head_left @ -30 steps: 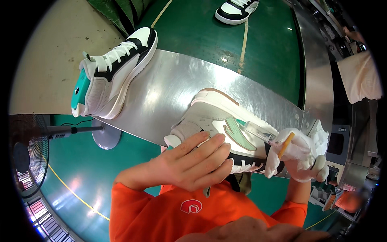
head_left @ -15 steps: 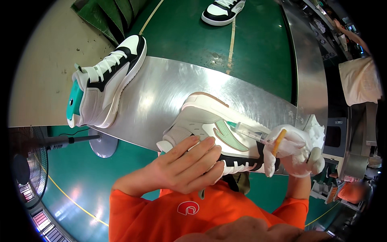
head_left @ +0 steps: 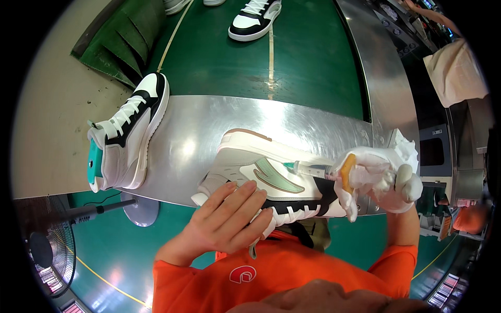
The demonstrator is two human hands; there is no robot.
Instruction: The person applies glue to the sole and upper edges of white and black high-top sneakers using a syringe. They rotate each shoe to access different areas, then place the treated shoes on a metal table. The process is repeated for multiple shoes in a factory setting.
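Observation:
A high-top sneaker [head_left: 279,175] in grey, white and black with a pale green side patch lies on its side on the metal surface, sole facing away from me. My bare left hand [head_left: 229,216] grips it by the collar and lace area, the thumb hidden. My right hand [head_left: 373,180], in a white glove with a yellow-orange band around one finger, is closed around a clear syringe [head_left: 313,170]. The syringe's green tip is at the seam between the upper and the pale sole. My right hand covers the shoe's toe.
Another sneaker [head_left: 130,135] with a teal heel insert stands left on the metal table [head_left: 203,122]. Beyond runs a green conveyor belt [head_left: 313,62] carrying more shoes, with green flaps [head_left: 122,44] at left. White tissue [head_left: 403,148] lies by my right hand. A fan [head_left: 47,245] stands lower left.
The syringe tip has moved along the sole seam toward the toe, and the syringe lies more level. My left hand keeps its hold. The whole view has shifted, and more shoes show on the belt.

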